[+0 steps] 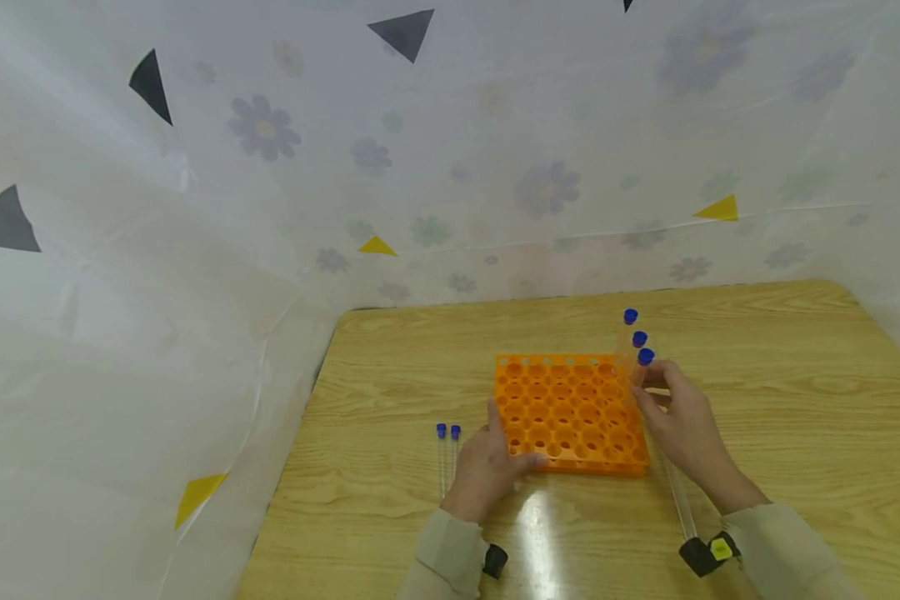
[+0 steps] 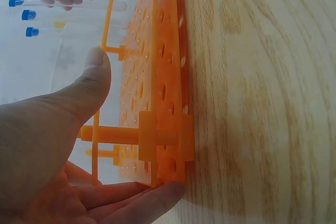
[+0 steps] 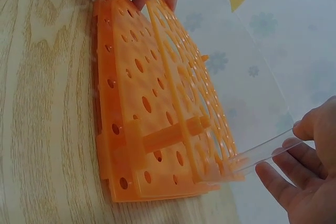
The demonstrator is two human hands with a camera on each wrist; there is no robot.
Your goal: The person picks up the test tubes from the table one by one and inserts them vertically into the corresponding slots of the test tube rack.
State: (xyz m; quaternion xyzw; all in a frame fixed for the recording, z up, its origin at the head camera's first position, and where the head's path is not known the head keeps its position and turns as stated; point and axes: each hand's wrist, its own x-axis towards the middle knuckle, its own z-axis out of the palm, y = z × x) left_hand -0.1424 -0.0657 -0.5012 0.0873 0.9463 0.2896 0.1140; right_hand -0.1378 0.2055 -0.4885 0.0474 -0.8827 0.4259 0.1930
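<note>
From where I stand, a tiered orange plastic rack (image 1: 562, 408) full of round holes sits near the middle of the desk (image 1: 375, 358), its long sides running roughly along the desk's back edge; the left hand (image 1: 487, 462) grips its near left corner, thumb over the top tier and fingers against the end, most likely so the light frame cannot slide or tip. The right hand (image 1: 682, 417) is over the rack's right end; its fingers are drawn narrow, pinching a slim clear tube with a round blue cap (image 1: 642, 367) near the capped top, presumably to leave the lower end free; that end meets the top tier, though I cannot tell how deep it goes. Just behind it, toward the desk's back edge, two upright clear tubes with blue caps (image 1: 639, 339) stand in line along the rack's right end, which seems a tidy way to fill one row; two loose clear tubes with blue caps (image 1: 442, 458) lie side by side between the rack and the desk's left edge, caps toward the back, perhaps for easy picking up.
</note>
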